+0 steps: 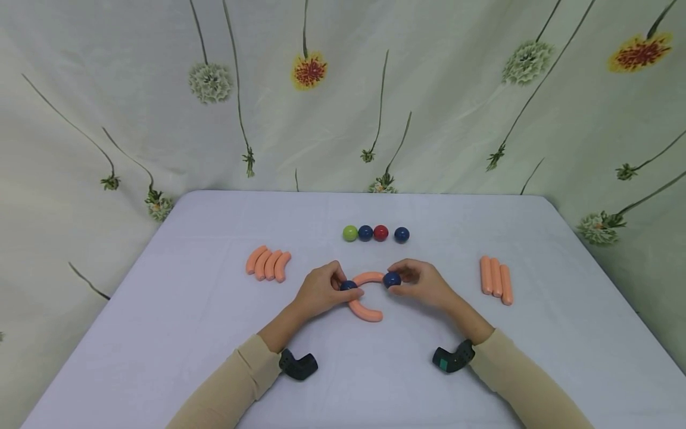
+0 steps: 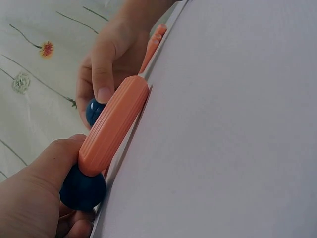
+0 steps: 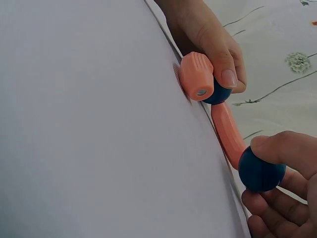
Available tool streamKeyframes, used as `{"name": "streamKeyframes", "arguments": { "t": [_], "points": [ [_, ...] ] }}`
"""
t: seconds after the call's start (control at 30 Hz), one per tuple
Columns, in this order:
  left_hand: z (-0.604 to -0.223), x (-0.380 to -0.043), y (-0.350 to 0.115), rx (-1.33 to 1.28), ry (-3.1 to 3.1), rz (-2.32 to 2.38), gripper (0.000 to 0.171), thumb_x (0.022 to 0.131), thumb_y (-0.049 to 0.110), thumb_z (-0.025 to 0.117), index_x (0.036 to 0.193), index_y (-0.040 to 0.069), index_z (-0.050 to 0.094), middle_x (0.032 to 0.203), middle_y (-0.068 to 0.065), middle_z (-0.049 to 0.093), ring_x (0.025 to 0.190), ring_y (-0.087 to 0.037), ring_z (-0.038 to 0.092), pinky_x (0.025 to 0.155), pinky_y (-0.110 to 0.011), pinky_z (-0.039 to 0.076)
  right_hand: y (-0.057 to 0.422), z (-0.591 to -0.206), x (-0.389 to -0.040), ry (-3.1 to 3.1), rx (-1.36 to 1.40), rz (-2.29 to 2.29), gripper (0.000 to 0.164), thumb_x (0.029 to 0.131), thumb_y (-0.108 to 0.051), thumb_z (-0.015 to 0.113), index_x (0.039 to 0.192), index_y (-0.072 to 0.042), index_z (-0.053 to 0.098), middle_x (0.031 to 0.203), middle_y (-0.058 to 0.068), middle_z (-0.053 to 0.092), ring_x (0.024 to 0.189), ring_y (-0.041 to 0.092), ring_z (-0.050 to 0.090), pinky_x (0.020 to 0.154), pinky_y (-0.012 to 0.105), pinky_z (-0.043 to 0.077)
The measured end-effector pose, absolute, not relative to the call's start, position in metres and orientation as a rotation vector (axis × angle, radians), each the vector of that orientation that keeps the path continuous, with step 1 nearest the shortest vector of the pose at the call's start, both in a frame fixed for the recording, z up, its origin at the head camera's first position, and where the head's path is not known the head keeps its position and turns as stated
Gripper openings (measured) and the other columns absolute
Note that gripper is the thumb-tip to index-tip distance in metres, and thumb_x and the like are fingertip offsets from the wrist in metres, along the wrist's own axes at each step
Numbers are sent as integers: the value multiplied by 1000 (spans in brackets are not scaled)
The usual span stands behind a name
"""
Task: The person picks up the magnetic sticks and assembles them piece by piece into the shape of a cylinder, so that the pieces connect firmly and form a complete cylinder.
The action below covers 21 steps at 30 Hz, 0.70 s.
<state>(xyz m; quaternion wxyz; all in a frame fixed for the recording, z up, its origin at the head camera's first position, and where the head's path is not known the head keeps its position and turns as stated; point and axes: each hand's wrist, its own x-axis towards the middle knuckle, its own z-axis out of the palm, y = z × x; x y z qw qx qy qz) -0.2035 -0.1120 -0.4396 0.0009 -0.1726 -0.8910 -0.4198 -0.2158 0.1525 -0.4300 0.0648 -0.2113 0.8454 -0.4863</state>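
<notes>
My left hand [image 1: 321, 290] pinches a dark blue ball [image 1: 348, 285] near the table's middle. Two curved orange rods touch that ball: an upper rod [image 1: 368, 276] arching toward the right hand, and a lower rod [image 1: 367, 314] bending nearer to me. Between thumb and fingers, my right hand [image 1: 423, 284] holds another dark blue ball [image 1: 392, 280] against the upper rod's right end. The left wrist view has the lower rod [image 2: 115, 126] up close, ribbed along its length. In the right wrist view its free end shows a small metal disc [image 3: 201, 92].
Behind the hands, a green ball [image 1: 350, 233], a blue ball [image 1: 365, 233], a red ball [image 1: 381, 233] and another blue ball [image 1: 402, 235] form a row. Several curved orange rods [image 1: 269, 264] lie at left, three straight orange rods [image 1: 496, 279] at right. A white cloth covers the table [image 1: 161, 333].
</notes>
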Motion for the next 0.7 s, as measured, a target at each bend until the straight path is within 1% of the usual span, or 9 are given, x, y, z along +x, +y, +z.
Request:
{"name": "streamKeyframes", "arguments": {
  "t": [0.4,0.7],
  "points": [
    [-439,-203,-112,-531,-2804,-1320,38,76,41,82,85,14,57,68,2,53,64,-14,50,55,-25,38,150,-432,-213,2609,-609,-1443,37,82,-14,79,116,-4,66,110,6,67,98,21,59,88,37,49],
    [-440,-204,-113,-533,-2800,-1325,38,76,41,83,84,14,57,67,2,54,63,-14,50,54,-25,38,148,-434,-211,2640,-622,-1440,38,82,-13,78,117,-3,66,112,7,67,100,23,58,90,41,48]
  ]
}}
